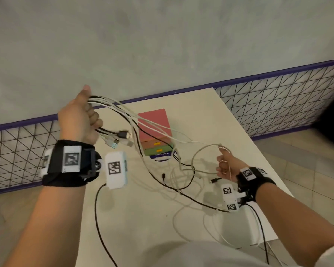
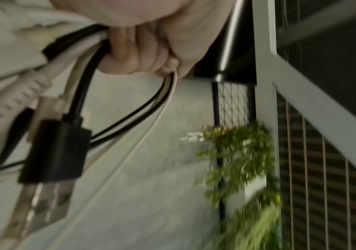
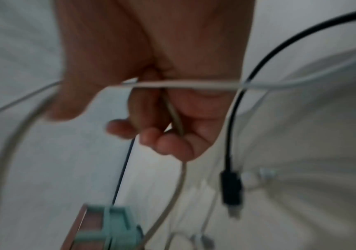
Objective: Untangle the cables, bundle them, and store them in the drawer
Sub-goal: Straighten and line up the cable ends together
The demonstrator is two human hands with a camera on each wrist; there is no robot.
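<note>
Pale table (image 1: 135,218) fills the lower middle of the head view, with a mesh fence (image 1: 278,93) and a grey wall behind its far edge.

Nearest, loose lengths of white and black cable lie slack toward the near edge, apparently the parts not yet sorted.

Farther in, the right hand (image 1: 225,166) is held low over the right side of the table, its fingers (image 3: 166,143) curled around a thin white cable (image 3: 183,85). It seems to hold that one strand apart from the rest so it can be drawn free of the knot. A black plug (image 3: 231,189) dangles just beside it.

Toward the middle of the table the tangle of cables (image 1: 181,176) is still crossed over itself, so the untangling looks only part done.

The left hand (image 1: 79,120) is raised high over the left side, fingers (image 2: 128,55) clamped around a bunch of cables near their plugs (image 1: 121,137), which stick out below the fist. Gripping the ends together and lifting them likely lets the lengths hang and separate.

Farthest, near the far edge, stands a small set of drawers (image 1: 156,135) with a red top, cables draped across it. Its drawers appear closed; nothing is stored yet.
</note>
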